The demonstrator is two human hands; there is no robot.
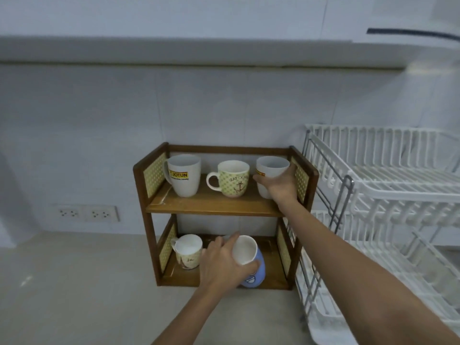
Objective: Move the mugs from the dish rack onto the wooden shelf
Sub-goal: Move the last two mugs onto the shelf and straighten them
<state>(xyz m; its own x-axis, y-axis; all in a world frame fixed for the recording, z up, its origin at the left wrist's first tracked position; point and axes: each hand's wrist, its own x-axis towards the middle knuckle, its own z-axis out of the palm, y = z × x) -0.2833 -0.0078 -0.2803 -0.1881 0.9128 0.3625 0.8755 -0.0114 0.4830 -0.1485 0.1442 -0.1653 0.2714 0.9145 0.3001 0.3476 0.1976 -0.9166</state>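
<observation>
Right hand clamped on white mug, frame centre; left hand clamped on blue mug below. Advice: seat bases flat on wooden shelf before release.

The wooden shelf is dark brown with yellow dotted side panels. One mug is pale green, seemingly anchor-printed; another mug blue.

Pale tiled wall; twin sockets (low, left); beige countertop; overhead ledge; dim light.
</observation>
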